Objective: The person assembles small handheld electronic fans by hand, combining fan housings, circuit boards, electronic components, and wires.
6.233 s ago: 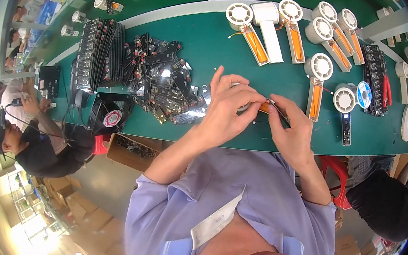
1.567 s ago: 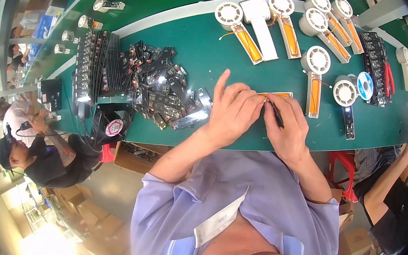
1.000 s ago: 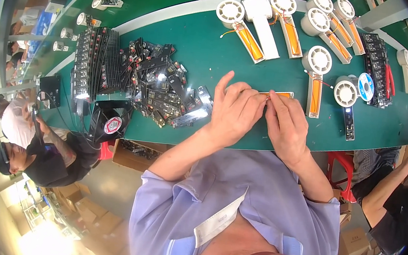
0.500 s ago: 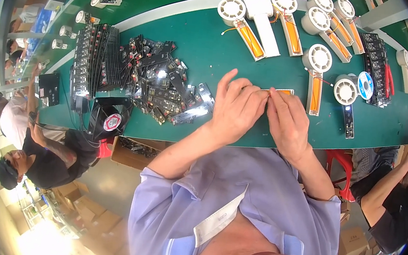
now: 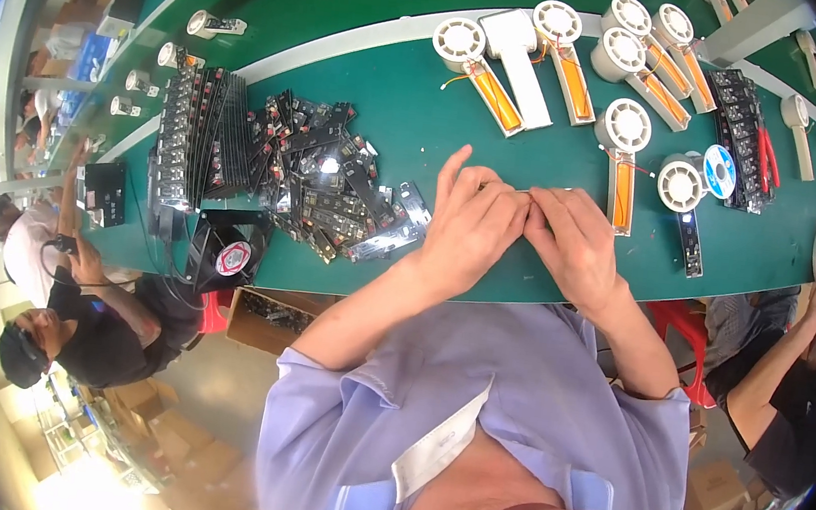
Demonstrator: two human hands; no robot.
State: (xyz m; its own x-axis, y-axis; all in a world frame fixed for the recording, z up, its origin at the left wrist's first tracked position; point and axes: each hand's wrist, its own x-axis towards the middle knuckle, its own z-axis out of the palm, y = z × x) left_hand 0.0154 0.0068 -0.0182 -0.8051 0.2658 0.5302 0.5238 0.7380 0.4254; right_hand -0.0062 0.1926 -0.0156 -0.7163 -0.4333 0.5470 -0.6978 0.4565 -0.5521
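My left hand (image 5: 472, 227) and my right hand (image 5: 575, 244) meet fingertip to fingertip just above the green bench (image 5: 393, 117). Both are closed around a small part that the fingers hide almost entirely. My left index finger sticks up, away from the pinch. Just right of my right hand lies a white round-headed fan housing with an orange insert (image 5: 624, 154). A heap of black circuit boards (image 5: 335, 191) lies to the left of my left hand.
More white fan housings (image 5: 475, 66) lie in a row along the far side. A blue solder spool (image 5: 719, 172), red-handled pliers (image 5: 767, 155), racked boards (image 5: 195, 135) and a small black fan (image 5: 224, 252) sit on the bench. One person (image 5: 69, 317) works at left, another (image 5: 788, 369) at right.
The orange part and the dark tool seen between my fingers earlier are now covered. My hands have closed up tighter together and stayed at the same spot on the bench.
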